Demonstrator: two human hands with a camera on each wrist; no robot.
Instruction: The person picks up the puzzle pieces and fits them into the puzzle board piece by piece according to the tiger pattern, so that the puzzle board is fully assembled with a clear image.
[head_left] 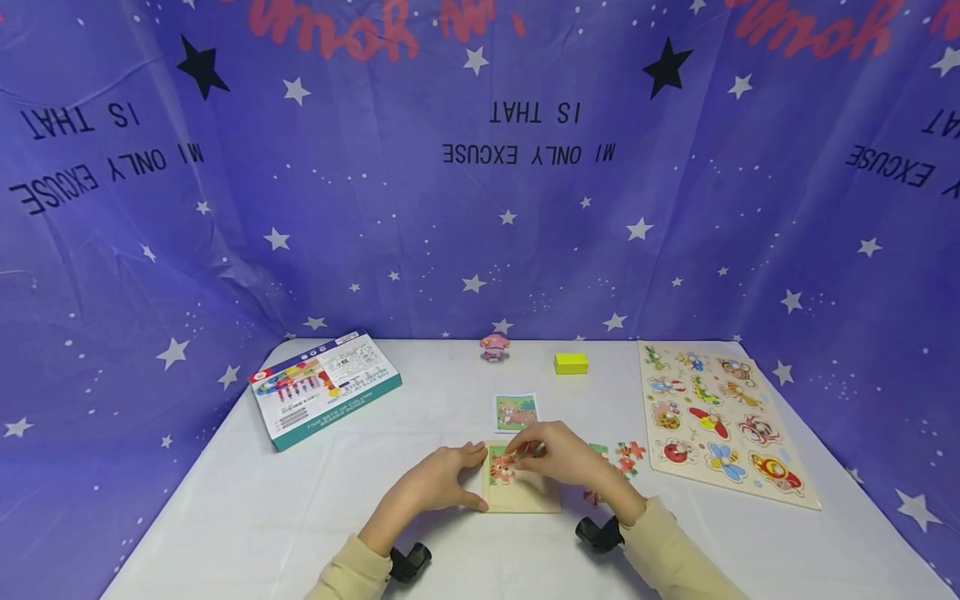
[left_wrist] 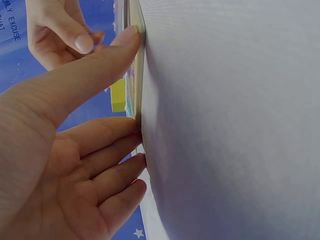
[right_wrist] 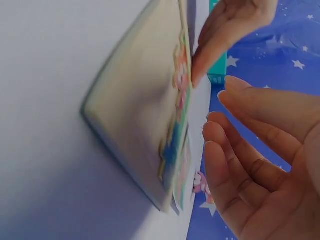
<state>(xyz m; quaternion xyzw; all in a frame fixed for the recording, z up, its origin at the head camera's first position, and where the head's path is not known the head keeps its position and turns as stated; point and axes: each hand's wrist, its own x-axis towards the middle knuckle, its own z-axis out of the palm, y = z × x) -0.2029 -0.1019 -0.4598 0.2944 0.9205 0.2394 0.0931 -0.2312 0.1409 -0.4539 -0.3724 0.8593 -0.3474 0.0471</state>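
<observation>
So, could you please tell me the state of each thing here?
Puzzle board: partly filled
Loose puzzle pieces: scattered, unplaced
Picture card: flat, face up
Box: flat, apparently closed
Animal board: flat, picture side up
Yellow block: untouched
Pink figurine: untouched
Left hand: touching the puzzle board's edge
Right hand: over the puzzle board, nothing visibly held

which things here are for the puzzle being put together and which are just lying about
Seem part of the job:
- wooden tray, left hand at its edge
- tiger pieces on it
- loose jigsaw pieces
- animal picture card, probably a guide

Seem just lying about:
- printed box
- pink figurine
- yellow block
- board of bugs and animals
</observation>
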